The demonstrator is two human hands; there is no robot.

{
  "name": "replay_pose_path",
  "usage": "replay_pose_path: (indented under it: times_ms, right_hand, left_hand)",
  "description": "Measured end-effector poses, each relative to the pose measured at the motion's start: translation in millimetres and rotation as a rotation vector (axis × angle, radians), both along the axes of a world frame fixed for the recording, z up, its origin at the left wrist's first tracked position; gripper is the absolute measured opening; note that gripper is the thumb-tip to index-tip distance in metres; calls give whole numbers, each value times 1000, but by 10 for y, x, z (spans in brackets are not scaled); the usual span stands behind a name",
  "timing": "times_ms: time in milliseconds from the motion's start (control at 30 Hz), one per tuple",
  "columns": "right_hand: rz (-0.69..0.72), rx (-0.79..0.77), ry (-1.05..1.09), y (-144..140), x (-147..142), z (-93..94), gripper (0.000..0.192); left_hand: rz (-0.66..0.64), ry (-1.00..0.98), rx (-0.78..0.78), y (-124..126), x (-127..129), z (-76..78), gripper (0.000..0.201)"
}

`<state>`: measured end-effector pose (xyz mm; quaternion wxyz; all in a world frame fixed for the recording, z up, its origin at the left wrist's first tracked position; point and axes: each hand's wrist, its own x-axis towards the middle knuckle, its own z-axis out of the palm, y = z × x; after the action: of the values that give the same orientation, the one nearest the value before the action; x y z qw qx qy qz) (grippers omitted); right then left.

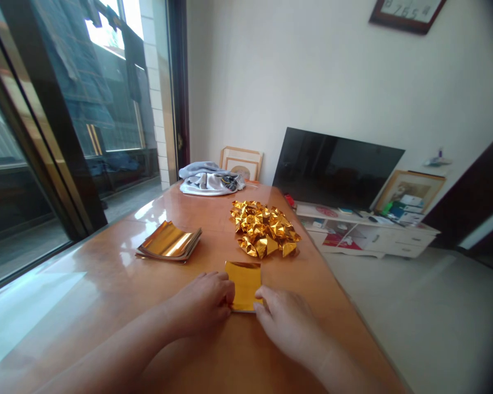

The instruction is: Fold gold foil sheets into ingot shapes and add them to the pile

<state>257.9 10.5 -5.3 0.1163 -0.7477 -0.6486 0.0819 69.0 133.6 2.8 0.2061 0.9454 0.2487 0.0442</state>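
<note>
Lying on the glossy brown wooden table (115,295) between your left grip (213,293) and right grip (285,314), the rectangular gold foil-paper piece (245,285) meets curled fingers at both side edges, though you can't tell whether either grip pinches it. Expect it to be light, thin, slippery and easily creased, so take its side edges gently. It looks smooth and mirror-bright, darker along the edge beyond your grips.

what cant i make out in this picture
Head view, gold sheet: side edges, partly covered by left hand and right hand.
Head view, folded gold pieces: exact number, because they overlap.
Head view, framed wall sign: top, cut off by the upper edge.
</note>
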Motion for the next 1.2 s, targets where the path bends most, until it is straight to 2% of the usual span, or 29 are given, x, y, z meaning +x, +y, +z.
replay_pose_path:
  times_ms: [233,400,467,567,667,733,833,900,1067,1200]
  right_hand:
    - [18,-13,181,23,81,-127,8]
    - [-29,57,441,85,137,-177,11]
    - [-50,99,593,104,122,-170,12]
    - [-47,148,810,113,69,-120,15]
    - [-29,153,965,102,11,-66,16]
    - [-21,134,1019,95,-20,-53,18]
    - [-7,108,1018,94,-57,-75,19]
    - [13,96,1014,98,-74,-100,19]
    - [34,120,1037,113,-69,-117,17]
    - [-34,221,1077,137,-19,-105,23]
  left_hand:
    - [37,-86,-24,21,1,-96,14]
    - [248,-319,25,147,-29,-138,10]
    - [325,-348,-22,211,-48,-140,18]
    - [366,-321,-186,248,-66,-131,39]
    - [359,-317,-374,177,-38,-107,49]
    - [311,-377,-524,89,10,-74,46]
    - [134,-564,-787,-42,93,0,36]
    - [70,-629,-894,-96,132,47,32]
    - [47,-712,-926,-97,161,46,28]
    - [101,-746,-777,-34,147,-81,25]
